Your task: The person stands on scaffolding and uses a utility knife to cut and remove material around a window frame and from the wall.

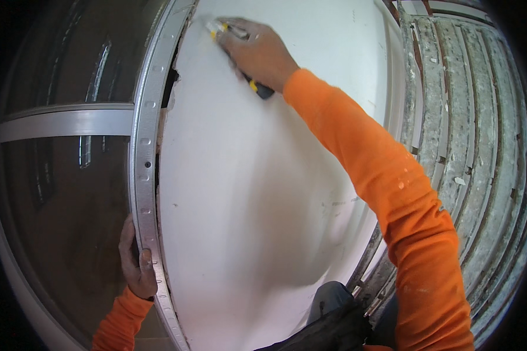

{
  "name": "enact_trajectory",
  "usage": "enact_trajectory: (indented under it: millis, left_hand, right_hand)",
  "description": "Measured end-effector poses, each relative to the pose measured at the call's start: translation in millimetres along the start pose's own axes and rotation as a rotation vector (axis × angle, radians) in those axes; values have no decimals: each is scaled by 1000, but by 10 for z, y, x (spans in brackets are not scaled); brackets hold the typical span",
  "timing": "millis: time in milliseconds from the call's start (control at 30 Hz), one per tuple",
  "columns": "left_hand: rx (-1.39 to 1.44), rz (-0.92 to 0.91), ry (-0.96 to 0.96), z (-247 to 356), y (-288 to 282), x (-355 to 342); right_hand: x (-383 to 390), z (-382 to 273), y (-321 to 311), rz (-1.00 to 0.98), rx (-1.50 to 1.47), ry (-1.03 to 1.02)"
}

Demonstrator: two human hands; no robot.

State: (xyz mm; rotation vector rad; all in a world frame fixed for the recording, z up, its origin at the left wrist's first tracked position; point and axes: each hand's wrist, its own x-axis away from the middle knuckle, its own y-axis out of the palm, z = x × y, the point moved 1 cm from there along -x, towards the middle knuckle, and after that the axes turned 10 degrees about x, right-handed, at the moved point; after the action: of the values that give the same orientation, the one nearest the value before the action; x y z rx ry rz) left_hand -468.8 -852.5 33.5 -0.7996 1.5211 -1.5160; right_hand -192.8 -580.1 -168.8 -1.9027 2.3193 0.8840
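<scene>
My right hand (262,51) is closed round a yellow and black utility knife (253,86), high on a large white drywall board (228,193). The knife's tip end lies close to the board's left edge; the blade itself is blurred. Lower down, my left hand (137,266) grips a perforated metal profile (144,193), thumb on its face and fingers round its left side. The profile runs the length of the board's rough left edge, with a narrow dark gap between them.
Left of the profile are dark glass panes (58,228) split by a pale metal crossbar (64,124). To the right runs a platform of worn, plaster-spattered metal slats (457,128). My knee (331,297) shows at the bottom, beside the board.
</scene>
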Motion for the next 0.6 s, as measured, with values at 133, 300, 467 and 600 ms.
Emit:
enact_trajectory:
  millis: [133, 300, 467, 600]
  left_hand:
    - [-37, -5, -22, 11, 31, -46]
    - [15, 22, 25, -26, 56, -56]
    - [-7, 22, -20, -13, 9, 26]
    - [-37, 6, -18, -21, 2, -2]
  right_hand:
    - [-503, -24, -135, -1, -132, 46]
    - [-184, -100, -33, 54, 124, -20]
    - [571, -31, 257, -38, 39, -124]
    - [246, -25, 76, 74, -70, 32]
